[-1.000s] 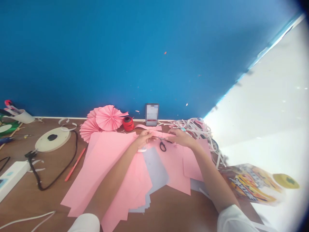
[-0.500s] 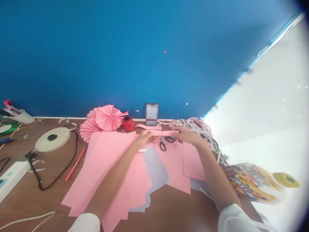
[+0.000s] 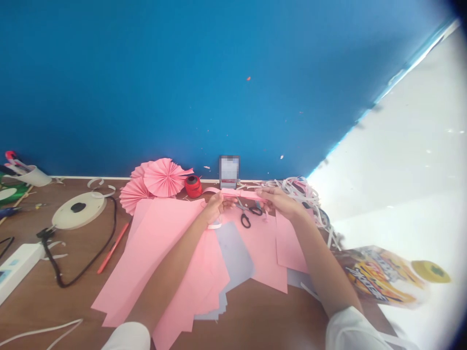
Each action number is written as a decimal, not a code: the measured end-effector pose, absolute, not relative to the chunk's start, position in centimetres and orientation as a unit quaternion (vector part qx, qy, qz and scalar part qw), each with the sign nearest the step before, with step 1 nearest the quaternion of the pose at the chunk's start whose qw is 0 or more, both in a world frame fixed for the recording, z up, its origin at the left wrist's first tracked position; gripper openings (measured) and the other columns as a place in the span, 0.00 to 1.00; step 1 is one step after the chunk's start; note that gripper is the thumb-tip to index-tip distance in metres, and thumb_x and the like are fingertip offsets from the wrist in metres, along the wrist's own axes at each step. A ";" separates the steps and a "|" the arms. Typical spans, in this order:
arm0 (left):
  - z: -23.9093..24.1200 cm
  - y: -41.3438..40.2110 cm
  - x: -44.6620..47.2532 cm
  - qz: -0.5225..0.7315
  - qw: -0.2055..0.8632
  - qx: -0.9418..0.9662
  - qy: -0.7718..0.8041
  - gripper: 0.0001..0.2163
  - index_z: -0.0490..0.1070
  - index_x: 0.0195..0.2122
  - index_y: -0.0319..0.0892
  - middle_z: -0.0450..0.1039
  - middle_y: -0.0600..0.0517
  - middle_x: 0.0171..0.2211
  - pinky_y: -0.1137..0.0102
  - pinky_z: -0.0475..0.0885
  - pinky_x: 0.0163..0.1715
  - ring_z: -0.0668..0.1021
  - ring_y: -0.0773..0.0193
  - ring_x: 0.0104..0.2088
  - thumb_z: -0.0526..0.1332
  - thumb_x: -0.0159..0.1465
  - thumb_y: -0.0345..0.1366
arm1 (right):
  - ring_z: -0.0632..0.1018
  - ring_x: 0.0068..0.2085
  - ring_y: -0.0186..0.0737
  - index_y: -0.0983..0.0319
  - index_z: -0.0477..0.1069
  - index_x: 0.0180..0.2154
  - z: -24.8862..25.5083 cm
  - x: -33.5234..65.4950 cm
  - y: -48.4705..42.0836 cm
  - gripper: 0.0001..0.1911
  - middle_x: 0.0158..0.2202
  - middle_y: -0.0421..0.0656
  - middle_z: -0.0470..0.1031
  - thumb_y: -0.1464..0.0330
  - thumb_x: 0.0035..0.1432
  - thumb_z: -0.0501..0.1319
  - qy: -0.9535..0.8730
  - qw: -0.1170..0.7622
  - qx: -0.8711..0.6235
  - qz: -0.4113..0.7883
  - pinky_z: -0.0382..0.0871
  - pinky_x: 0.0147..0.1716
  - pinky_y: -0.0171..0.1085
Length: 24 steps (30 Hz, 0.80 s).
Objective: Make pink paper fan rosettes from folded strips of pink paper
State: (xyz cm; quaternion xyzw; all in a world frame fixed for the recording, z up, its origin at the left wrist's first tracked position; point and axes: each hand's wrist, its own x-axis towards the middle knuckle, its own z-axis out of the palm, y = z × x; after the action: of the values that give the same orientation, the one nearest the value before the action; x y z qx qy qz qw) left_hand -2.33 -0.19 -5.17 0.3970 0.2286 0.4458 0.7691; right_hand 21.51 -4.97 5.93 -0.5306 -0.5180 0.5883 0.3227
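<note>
My left hand [image 3: 215, 206] and my right hand [image 3: 280, 201] each pinch one end of a folded pink paper strip [image 3: 242, 194], held level a little above the floor. Black-handled scissors [image 3: 248, 214] lie on the pink paper just below the strip, between my hands. Large pink paper sheets [image 3: 164, 253] spread under my forearms, with a grey sheet [image 3: 235, 253] among them.
Pink paper fans [image 3: 160, 179] and a red tape roll [image 3: 193, 186] sit by the blue wall. A heap of white paper strips [image 3: 299, 192] lies at right, a printed packet [image 3: 379, 277] near it. A round white device [image 3: 78, 210] with black cable, a red pencil [image 3: 113, 248] and a power strip [image 3: 16, 265] lie at left.
Both hands have lifted the pink strip off the sheets and raised it slightly toward the wall. The scissors now lie uncovered below it.
</note>
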 end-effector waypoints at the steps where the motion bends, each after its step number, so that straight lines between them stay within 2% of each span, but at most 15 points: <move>1: -5.3 -0.2 -2.4 0.451 0.769 0.395 0.222 0.21 0.71 0.39 0.37 0.78 0.43 0.35 0.69 0.73 0.35 0.80 0.63 0.33 0.68 0.52 0.49 | 0.66 0.18 0.29 0.62 0.66 0.31 5.6 21.2 -4.8 0.16 0.21 0.38 0.69 0.56 0.51 0.63 -0.494 0.336 -0.530 0.602 0.56 0.17 0.31; 6: -5.3 -0.4 -2.3 0.461 0.747 0.417 0.235 0.16 0.72 0.37 0.36 0.77 0.47 0.32 0.70 0.71 0.36 0.78 0.65 0.33 0.72 0.50 0.38 | 0.61 0.16 0.25 0.64 0.68 0.30 4.1 19.8 -4.4 0.14 0.19 0.37 0.68 0.58 0.53 0.62 -0.446 0.380 -0.478 0.655 0.51 0.15 0.30; 9: -5.1 -0.3 -2.2 0.476 0.736 0.409 0.255 0.17 0.72 0.38 0.36 0.77 0.47 0.34 0.71 0.70 0.34 0.77 0.68 0.31 0.71 0.51 0.39 | 0.64 0.17 0.26 0.63 0.68 0.32 3.4 18.7 -4.6 0.14 0.21 0.37 0.69 0.58 0.53 0.62 -0.436 0.396 -0.455 0.667 0.55 0.17 0.29; 14: -5.1 -0.1 -2.2 0.488 0.736 0.377 0.278 0.15 0.72 0.35 0.37 0.75 0.50 0.33 0.73 0.69 0.31 0.76 0.68 0.31 0.71 0.51 0.40 | 0.70 0.16 0.30 0.62 0.67 0.35 2.2 16.8 -5.2 0.13 0.22 0.40 0.74 0.58 0.58 0.58 -0.502 0.317 -0.518 0.616 0.55 0.15 0.28; 19: -4.7 -0.4 -2.2 0.492 0.733 0.405 0.236 0.13 0.71 0.41 0.40 0.75 0.48 0.41 0.73 0.70 0.35 0.77 0.66 0.39 0.67 0.57 0.40 | 0.72 0.16 0.31 0.62 0.65 0.34 1.7 16.0 -5.5 0.13 0.20 0.39 0.74 0.58 0.60 0.54 -0.539 0.277 -0.530 0.593 0.57 0.15 0.28; 21: -4.7 -0.5 -2.1 0.499 0.731 0.404 0.232 0.11 0.72 0.39 0.40 0.75 0.48 0.41 0.71 0.71 0.38 0.77 0.65 0.40 0.66 0.57 0.38 | 0.72 0.17 0.31 0.62 0.66 0.35 1.9 16.2 -5.4 0.15 0.21 0.41 0.75 0.56 0.61 0.53 -0.542 0.267 -0.528 0.597 0.58 0.15 0.28; 24: -4.5 -0.6 -2.1 0.504 0.742 0.378 0.229 0.10 0.72 0.37 0.40 0.76 0.49 0.38 0.69 0.71 0.42 0.77 0.63 0.41 0.66 0.57 0.38 | 0.74 0.19 0.33 0.63 0.69 0.37 2.6 17.3 -5.0 0.25 0.24 0.45 0.77 0.49 0.63 0.47 -0.545 0.259 -0.533 0.594 0.60 0.17 0.29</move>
State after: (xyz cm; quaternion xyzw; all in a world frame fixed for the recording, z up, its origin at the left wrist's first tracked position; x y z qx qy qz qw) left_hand -2.13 -0.62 -4.52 0.3780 0.2295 0.5041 0.7418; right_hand 17.32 -4.99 2.60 -0.5325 -0.5450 0.5936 0.2588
